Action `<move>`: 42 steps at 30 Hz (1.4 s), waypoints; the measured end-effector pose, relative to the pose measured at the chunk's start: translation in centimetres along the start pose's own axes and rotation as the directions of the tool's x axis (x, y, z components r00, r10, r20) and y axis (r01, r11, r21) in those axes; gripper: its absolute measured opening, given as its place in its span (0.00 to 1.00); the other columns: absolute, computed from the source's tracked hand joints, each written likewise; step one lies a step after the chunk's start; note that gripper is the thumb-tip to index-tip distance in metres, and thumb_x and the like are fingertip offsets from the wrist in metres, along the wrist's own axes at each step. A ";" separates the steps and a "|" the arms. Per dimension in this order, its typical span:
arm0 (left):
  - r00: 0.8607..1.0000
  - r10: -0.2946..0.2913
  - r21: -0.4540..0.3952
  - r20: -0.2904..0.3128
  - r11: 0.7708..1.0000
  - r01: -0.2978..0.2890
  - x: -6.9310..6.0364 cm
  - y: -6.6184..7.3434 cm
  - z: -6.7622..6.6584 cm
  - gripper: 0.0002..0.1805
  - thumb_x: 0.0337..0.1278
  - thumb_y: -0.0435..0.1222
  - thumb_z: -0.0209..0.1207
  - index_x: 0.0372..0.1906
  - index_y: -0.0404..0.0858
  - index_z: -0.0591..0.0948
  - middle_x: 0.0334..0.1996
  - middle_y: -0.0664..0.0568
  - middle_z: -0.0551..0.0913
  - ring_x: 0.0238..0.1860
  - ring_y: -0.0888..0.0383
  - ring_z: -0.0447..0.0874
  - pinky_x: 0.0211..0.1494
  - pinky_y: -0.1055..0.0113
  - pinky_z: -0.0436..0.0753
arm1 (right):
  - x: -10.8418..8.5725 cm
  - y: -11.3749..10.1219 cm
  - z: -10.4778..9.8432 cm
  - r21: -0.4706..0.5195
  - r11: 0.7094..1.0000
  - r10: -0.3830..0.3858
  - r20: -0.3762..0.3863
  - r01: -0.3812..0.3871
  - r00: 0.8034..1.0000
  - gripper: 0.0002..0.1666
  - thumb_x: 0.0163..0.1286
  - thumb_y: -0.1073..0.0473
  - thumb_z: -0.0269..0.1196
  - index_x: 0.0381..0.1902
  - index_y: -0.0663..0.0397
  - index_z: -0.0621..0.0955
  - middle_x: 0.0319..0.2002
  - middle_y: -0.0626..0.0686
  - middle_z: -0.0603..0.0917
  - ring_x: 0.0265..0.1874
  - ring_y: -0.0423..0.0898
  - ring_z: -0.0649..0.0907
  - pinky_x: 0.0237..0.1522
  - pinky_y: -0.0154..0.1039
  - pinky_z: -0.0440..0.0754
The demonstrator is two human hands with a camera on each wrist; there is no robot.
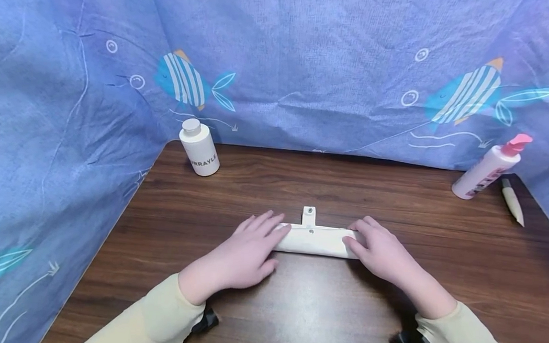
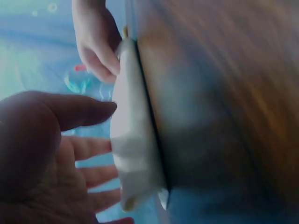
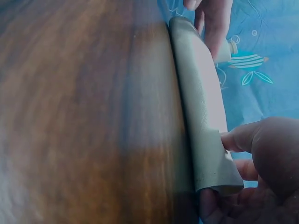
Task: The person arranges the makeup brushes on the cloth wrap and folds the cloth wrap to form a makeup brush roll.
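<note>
A white rolled-up pouch [image 1: 318,241] lies crosswise on the table, with a short snap-fastener strap [image 1: 308,216] sticking out from its far side. My left hand [image 1: 254,250] rests at the pouch's left end, its fingers spread and mostly straight. In the left wrist view, the left thumb [image 2: 88,111] extends toward the roll and the fingers lie along its far side. At the other end, my right hand [image 1: 384,251] grips the pouch. The right wrist view has the right thumb [image 3: 240,138] on the roll and fingers curled around its end. The pouch's underside is hidden.
Toward the back left stands a white bottle [image 1: 200,148] with a grey cap. A pump bottle [image 1: 487,169] with a pink top stands at the back right, beside a cream-coloured tapered tube [image 1: 513,202]. Blue fish-print cloth [image 1: 309,63] hangs around the brown wooden table [image 1: 313,310].
</note>
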State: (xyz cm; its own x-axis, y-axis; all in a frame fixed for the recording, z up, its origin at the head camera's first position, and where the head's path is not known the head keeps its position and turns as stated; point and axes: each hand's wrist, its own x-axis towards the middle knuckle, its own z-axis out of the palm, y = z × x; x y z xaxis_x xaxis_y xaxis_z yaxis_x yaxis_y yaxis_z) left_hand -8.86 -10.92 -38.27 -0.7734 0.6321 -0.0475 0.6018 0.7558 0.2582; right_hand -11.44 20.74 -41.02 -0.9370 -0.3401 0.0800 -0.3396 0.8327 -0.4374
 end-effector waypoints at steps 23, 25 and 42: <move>0.975 0.141 0.035 0.175 0.988 -0.149 0.0 0.2 1.6 0.42 0.71 0.50 0.59 0.82 0.40 0.58 0.84 0.51 0.52 0.84 0.50 0.48 0.84 0.51 0.55 | 3.7 -3.1 1.5 0.001 1.000 -0.009 0.080 0.009 0.997 0.34 0.63 0.58 0.65 0.67 0.58 0.75 0.28 0.46 0.78 0.24 0.43 0.75 0.28 0.40 0.74; 0.974 0.137 0.035 0.179 0.989 -0.145 0.0 0.1 1.4 0.42 0.71 0.50 0.59 0.82 0.40 0.58 0.84 0.51 0.52 0.84 0.50 0.48 0.84 0.51 0.55 | 4.1 -3.1 1.6 0.017 1.000 0.004 0.071 -0.006 0.997 0.34 0.65 0.56 0.64 0.68 0.56 0.74 0.28 0.46 0.79 0.24 0.43 0.76 0.28 0.41 0.74; 0.978 0.119 0.048 0.172 0.990 -0.129 -0.1 0.2 0.8 0.41 0.71 0.50 0.59 0.81 0.41 0.59 0.83 0.52 0.53 0.84 0.51 0.48 0.84 0.53 0.56 | 5.8 -3.3 2.3 0.261 0.965 -0.023 0.037 0.013 0.999 0.05 0.72 0.55 0.67 0.40 0.47 0.89 0.34 0.45 0.88 0.33 0.43 0.81 0.38 0.40 0.78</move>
State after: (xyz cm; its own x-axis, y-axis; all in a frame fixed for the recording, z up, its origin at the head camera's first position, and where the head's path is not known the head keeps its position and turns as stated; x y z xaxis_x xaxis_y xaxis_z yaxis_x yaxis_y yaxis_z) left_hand -8.52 -10.69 -38.96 -0.6504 0.7376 -0.1815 0.7057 0.6751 0.2151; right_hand -15.51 15.01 -41.18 -0.9252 -0.3752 0.0568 -0.3181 0.6853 -0.6551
